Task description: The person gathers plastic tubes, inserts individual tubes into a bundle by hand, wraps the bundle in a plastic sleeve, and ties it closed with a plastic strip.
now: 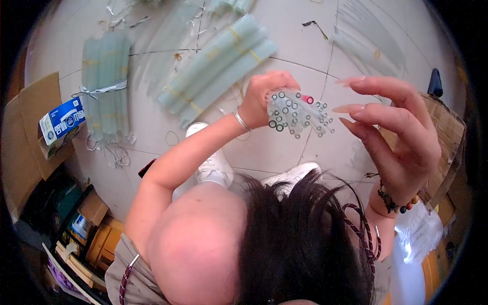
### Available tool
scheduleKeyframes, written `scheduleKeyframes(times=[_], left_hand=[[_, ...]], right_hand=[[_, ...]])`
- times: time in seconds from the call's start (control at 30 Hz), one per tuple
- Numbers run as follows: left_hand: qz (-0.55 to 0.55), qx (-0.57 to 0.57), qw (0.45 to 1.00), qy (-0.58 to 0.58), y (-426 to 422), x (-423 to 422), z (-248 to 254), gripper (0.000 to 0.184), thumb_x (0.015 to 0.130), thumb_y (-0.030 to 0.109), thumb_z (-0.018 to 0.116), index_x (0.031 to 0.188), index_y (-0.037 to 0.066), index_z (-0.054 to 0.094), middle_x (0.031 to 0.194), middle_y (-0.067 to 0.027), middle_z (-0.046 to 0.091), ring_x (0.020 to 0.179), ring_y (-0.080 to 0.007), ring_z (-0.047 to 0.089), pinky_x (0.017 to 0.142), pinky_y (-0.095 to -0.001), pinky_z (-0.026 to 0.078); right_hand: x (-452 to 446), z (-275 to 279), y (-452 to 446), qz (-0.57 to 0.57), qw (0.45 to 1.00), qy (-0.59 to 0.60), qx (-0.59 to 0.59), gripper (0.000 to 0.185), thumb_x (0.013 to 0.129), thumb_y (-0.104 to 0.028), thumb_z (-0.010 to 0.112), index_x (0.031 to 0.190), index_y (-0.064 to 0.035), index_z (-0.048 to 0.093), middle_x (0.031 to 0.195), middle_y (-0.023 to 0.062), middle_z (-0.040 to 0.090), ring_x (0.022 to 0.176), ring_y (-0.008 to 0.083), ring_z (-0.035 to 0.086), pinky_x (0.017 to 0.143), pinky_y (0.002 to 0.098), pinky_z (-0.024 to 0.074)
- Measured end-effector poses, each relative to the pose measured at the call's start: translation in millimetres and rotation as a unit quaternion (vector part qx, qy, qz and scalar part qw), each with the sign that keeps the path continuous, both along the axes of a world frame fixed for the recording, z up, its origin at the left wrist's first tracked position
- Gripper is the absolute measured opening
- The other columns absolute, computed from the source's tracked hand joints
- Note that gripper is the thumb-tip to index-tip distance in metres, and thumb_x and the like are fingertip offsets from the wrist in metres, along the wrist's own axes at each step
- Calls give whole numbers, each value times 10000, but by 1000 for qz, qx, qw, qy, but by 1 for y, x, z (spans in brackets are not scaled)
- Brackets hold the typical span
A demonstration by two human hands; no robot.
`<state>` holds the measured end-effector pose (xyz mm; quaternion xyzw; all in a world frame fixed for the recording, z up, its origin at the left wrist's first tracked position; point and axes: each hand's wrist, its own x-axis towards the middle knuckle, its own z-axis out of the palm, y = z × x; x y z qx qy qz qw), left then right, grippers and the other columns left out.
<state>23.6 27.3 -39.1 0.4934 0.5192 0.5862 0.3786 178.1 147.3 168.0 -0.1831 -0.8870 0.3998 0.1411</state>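
Observation:
My left hand is wrapped round a bundle of thin clear glass tubes, whose round open ends face up toward me. One tube end near the top of the bundle shows a pinkish-red ring. Just right of the tube ends, my right hand hovers with thumb and fingers apart. Between its fingertips I see nothing held. A metal bangle circles the left wrist, and a beaded bracelet the right.
Banded bundles of glass tubes and a tied bundle lie on the tiled floor. Loose tubes spread at upper right. Cardboard with a blue box stands left; more cardboard stands right.

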Motion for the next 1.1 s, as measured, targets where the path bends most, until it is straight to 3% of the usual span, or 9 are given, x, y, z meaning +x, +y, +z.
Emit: scheduleKeyframes(times=[0.27,0.33,0.4,0.5,0.57,0.83,1.1], left_hand=[[2,43,999,-31,0,9,-13,188,684,134,785,798,76,648,761,-68,650,706,-241,627,687,-326,495],[-25,-67,987,-141,-4,8,-4,196,687,142,787,802,82,641,765,-67,650,710,-248,627,688,-331,498],[-42,-111,980,-163,-5,5,5,204,688,150,789,809,87,637,774,-63,651,718,-254,626,691,-335,499],[-34,-32,998,-43,-4,3,8,213,687,158,789,821,94,635,794,-55,652,731,-260,626,700,-339,498],[-7,82,994,66,-1,4,3,216,684,162,789,825,100,637,809,-50,653,739,-261,625,707,-341,497],[-41,58,996,59,-4,9,-2,232,660,171,794,831,113,648,798,-41,645,745,-250,628,716,-340,497],[-56,46,996,44,-3,8,10,215,675,165,789,826,109,646,778,-46,641,734,-249,627,706,-338,495]], right_hand=[[-8,16,-11,22,996,-49,66,317,671,52,783,957,-57,701,1115,162,673,1044,298,674,989,499,479],[-13,19,-14,27,994,-68,87,326,668,38,792,965,-64,706,1101,144,684,1030,284,678,988,507,475],[-16,20,-16,32,992,-77,99,338,666,38,795,977,-63,709,1086,130,694,1018,272,679,986,505,476],[-19,11,-19,27,993,-65,97,359,662,48,791,995,-62,714,1068,117,703,1005,263,680,986,499,477],[-19,8,-20,19,994,-62,93,368,659,57,785,1000,-62,715,1064,117,704,1003,262,680,993,495,473],[-3,25,-4,7,987,-147,58,365,668,63,754,1011,-57,718,1034,91,704,994,246,680,1029,490,441],[1,9,-11,41,987,-133,79,336,696,13,759,1019,-75,736,998,68,706,960,240,671,1016,504,438]])
